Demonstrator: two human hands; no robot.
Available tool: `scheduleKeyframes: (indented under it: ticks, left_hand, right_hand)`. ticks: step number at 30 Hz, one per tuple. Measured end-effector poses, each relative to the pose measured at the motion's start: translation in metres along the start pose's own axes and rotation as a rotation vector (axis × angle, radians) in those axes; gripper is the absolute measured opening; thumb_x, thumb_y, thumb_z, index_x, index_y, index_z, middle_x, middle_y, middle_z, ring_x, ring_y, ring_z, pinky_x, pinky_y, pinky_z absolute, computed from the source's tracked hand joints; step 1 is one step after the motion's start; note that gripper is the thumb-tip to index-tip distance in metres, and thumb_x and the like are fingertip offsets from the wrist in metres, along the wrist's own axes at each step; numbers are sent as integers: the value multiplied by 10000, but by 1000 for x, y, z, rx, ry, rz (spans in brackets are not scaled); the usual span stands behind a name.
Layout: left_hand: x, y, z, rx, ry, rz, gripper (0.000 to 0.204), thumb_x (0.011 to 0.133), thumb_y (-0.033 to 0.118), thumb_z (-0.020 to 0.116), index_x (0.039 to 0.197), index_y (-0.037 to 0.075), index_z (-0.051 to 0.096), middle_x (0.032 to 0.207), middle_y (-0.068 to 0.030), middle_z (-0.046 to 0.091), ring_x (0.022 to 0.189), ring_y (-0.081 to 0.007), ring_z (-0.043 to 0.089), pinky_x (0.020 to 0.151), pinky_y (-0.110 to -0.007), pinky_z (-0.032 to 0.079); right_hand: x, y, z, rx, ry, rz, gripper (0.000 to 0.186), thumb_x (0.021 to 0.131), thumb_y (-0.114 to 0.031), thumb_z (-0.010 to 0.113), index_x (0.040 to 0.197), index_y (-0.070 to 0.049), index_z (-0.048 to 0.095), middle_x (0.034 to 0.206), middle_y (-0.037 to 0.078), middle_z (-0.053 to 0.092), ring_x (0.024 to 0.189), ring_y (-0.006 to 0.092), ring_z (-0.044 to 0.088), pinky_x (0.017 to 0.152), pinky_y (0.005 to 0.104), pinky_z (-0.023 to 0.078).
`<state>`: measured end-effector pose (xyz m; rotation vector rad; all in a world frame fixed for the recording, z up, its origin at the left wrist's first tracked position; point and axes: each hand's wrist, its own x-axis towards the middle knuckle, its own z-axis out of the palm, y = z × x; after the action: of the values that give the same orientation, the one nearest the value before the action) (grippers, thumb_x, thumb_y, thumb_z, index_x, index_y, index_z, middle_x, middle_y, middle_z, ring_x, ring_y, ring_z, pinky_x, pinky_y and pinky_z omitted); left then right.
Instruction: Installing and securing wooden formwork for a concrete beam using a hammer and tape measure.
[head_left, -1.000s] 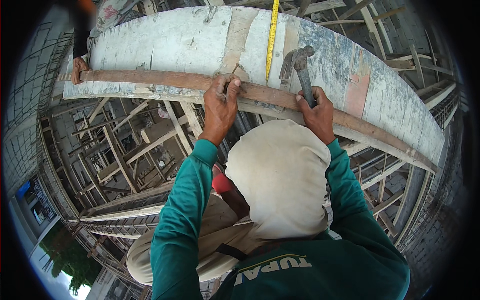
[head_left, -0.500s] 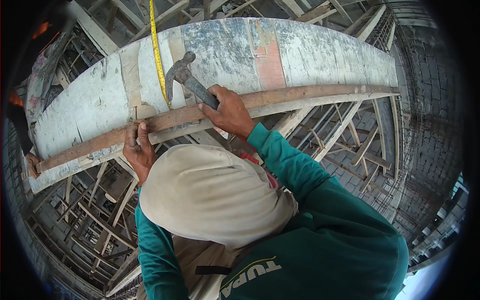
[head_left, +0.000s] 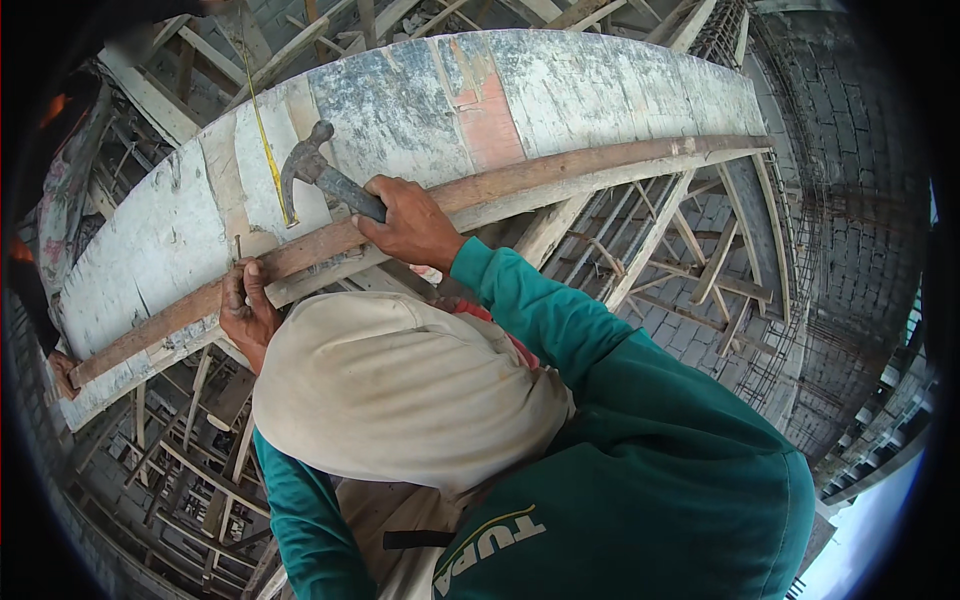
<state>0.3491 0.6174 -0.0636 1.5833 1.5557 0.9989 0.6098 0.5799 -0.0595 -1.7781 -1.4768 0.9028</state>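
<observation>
A curved plank panel (head_left: 560,90), whitish with a pink patch, spans the view, with a long brown wooden strip (head_left: 315,245) along its near edge. My left hand (head_left: 248,310) pinches an upright nail (head_left: 238,250) at the strip, its fingertips partly hidden behind one another. My right hand (head_left: 410,225) grips a claw hammer (head_left: 310,165) by its dark handle, resting over the strip, the head lying above the planks. A narrow yellow tape measure (head_left: 268,155) stretches across the panel to just left of the hammer.
Another person's hand (head_left: 62,372) holds the strip's left end. Timber framing (head_left: 730,260), rebar and grey block walls (head_left: 840,130) surround the panel on several sides. A cream cloth-covered head (head_left: 400,390) and teal-sleeved arms fill the lower foreground.
The view has swung, so panel and hands sit farther left, the panel more slanted. The hammer now lies more tilted. The tape has twisted to show a narrower edge.
</observation>
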Motion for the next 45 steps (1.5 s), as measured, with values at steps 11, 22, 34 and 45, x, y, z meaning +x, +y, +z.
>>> scheduleKeyframes:
  ticks: [11,22,34,45]
  left_hand:
    - [-1,19,-9,-19,19,-34,249,1022,218,641,1073,-21,689,920,-157,706,848,-229,655,818,-343,511]
    - [-12,-2,-3,141,176,324,88,907,48,717,964,-14,692,905,-188,668,834,-398,634,749,-452,516]
    - [-14,-6,-6,170,175,370,132,874,15,726,1003,-1,706,913,-170,687,870,-377,642,783,-439,530]
    - [-14,-9,-9,172,179,396,110,866,12,733,967,-13,700,900,-176,683,857,-378,640,780,-438,527]
  right_hand:
    - [-17,-57,-20,256,-146,11,364,979,-332,655,1027,19,572,733,126,587,652,216,547,622,360,448]
    - [-3,-125,-57,98,-557,-63,364,1047,-344,561,1043,17,602,688,88,625,602,172,581,595,338,462]
    - [-6,-140,-53,163,-562,-190,430,1072,-399,508,983,17,570,661,39,505,622,117,439,585,312,393]
    - [4,-148,-61,115,-635,-191,487,1072,-440,484,982,34,552,623,153,567,548,214,565,534,390,432]
